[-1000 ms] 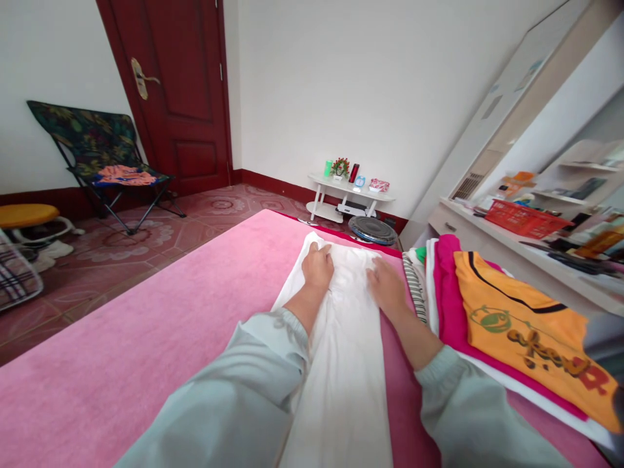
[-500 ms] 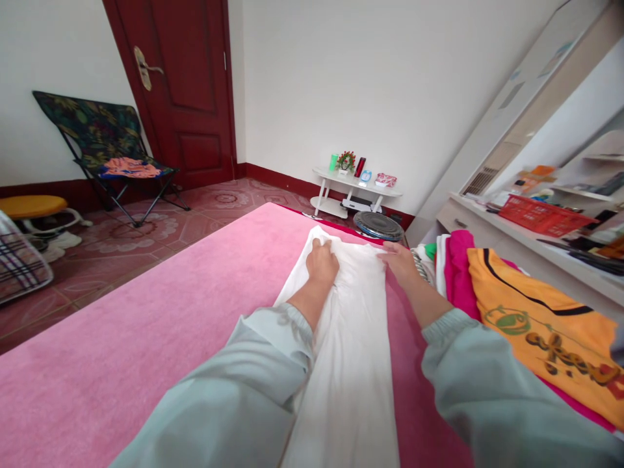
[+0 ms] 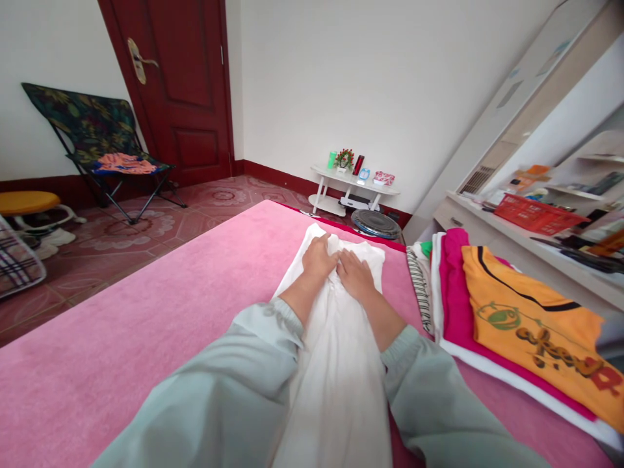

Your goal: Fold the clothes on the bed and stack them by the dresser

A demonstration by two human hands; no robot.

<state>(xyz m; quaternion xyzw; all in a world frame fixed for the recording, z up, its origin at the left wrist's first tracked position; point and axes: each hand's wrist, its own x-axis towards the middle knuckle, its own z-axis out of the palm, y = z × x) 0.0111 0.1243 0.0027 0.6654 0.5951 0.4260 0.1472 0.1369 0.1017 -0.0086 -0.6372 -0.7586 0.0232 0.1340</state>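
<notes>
A long white garment lies lengthwise on the pink bed cover, its far end between and around my hands. My left hand is closed on the cloth near the far left corner. Close beside it, almost touching, my right hand rests on the garment with fingers stretched out, palm down. Creases gather in the cloth between the two hands.
At right lies a stack of clothes, topped by an orange shirt, beside a striped cloth. Beyond the bed are a small white table and a round dark lid. A folding chair stands far left.
My right hand has moved left from the garment's far right corner to beside my left hand, its fingers now flat on the cloth. The view has shifted slightly.
</notes>
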